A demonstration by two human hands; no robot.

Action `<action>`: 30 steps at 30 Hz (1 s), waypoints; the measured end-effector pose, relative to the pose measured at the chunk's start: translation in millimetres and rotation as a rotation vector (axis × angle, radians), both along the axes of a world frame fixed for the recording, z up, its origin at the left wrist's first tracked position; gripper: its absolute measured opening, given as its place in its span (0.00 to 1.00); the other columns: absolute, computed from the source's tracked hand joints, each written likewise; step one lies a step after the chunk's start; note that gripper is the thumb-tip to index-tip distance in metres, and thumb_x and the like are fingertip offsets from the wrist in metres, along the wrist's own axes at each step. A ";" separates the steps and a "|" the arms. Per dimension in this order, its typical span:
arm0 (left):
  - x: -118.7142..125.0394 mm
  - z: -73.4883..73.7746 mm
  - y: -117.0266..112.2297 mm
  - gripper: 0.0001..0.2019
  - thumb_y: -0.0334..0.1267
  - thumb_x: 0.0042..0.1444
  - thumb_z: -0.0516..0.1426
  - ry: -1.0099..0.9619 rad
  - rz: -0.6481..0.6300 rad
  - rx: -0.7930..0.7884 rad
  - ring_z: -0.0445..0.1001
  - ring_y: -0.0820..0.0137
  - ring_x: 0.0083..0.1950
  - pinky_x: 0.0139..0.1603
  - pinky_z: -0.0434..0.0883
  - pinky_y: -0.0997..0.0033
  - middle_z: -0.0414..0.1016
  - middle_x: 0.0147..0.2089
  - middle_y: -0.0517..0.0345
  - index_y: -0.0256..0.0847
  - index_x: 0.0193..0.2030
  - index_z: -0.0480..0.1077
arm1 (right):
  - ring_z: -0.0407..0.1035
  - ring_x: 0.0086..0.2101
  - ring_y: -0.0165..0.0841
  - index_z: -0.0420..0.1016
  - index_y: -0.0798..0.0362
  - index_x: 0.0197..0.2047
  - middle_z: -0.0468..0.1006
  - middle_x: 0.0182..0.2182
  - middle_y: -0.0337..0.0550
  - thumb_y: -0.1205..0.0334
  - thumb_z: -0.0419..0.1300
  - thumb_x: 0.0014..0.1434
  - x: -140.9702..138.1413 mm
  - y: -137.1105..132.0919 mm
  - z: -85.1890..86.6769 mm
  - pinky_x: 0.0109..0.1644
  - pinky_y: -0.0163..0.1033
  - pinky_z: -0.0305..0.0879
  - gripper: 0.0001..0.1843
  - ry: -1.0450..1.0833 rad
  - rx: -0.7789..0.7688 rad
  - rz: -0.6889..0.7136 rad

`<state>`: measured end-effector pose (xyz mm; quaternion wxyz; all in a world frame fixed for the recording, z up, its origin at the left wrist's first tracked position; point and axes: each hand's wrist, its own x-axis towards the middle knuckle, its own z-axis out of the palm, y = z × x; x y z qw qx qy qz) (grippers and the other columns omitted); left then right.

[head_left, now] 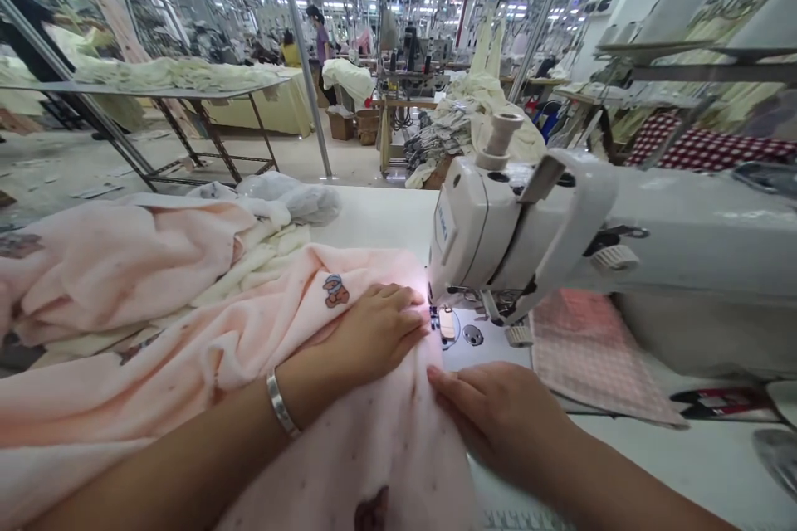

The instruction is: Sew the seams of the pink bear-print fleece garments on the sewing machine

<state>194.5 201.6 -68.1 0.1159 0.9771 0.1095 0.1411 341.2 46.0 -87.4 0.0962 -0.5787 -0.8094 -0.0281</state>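
Soft pink fleece fabric (374,440), printed with small brown bears, spreads over the sewing table, its right edge under the needle area of a white sewing machine (476,224). My left hand (379,328), with a silver bracelet at the wrist, lies flat on the fabric just left of the presser foot (434,317). Its fingers are slightly apart and point at the lit needle area. Nearer to me, my right hand (498,406) grips the right edge of the fabric between thumb and fingers. The underside of that grip is hidden.
Right of the needle, a pink checked cloth (591,357) lies under the machine arm, near red-and-black thread snips (722,402). More pink and cream fabric (143,257) is heaped at left. Beyond stand a metal-legged table (187,79) with cream cloth, a pole (305,58) and a distant person (320,37).
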 end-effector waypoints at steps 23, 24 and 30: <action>-46.3 18.6 -13.1 0.31 0.53 0.60 0.49 0.473 0.356 0.050 0.43 0.39 0.67 0.55 0.52 0.28 0.42 0.69 0.40 0.41 0.66 0.51 | 0.57 0.58 0.42 0.63 0.54 0.60 0.63 0.59 0.45 0.64 0.51 0.64 -7.1 -22.9 33.7 0.57 0.52 0.63 0.21 -0.128 -0.079 0.253; -37.8 17.9 -0.2 0.30 0.53 0.61 0.48 0.451 0.319 0.057 0.42 0.40 0.67 0.56 0.51 0.29 0.42 0.69 0.43 0.43 0.66 0.51 | 0.57 0.59 0.42 0.62 0.55 0.60 0.62 0.60 0.46 0.63 0.51 0.64 -8.5 -20.8 30.6 0.58 0.52 0.62 0.22 -0.122 -0.104 0.245; -11.5 23.9 4.9 0.18 0.36 0.64 0.44 0.410 0.227 0.100 0.47 0.54 0.68 0.62 0.49 0.38 0.54 0.66 0.44 0.40 0.58 0.63 | 0.57 0.59 0.40 0.64 0.54 0.59 0.63 0.59 0.46 0.57 0.51 0.64 1.7 -24.3 23.3 0.60 0.49 0.59 0.21 -0.098 -0.053 0.215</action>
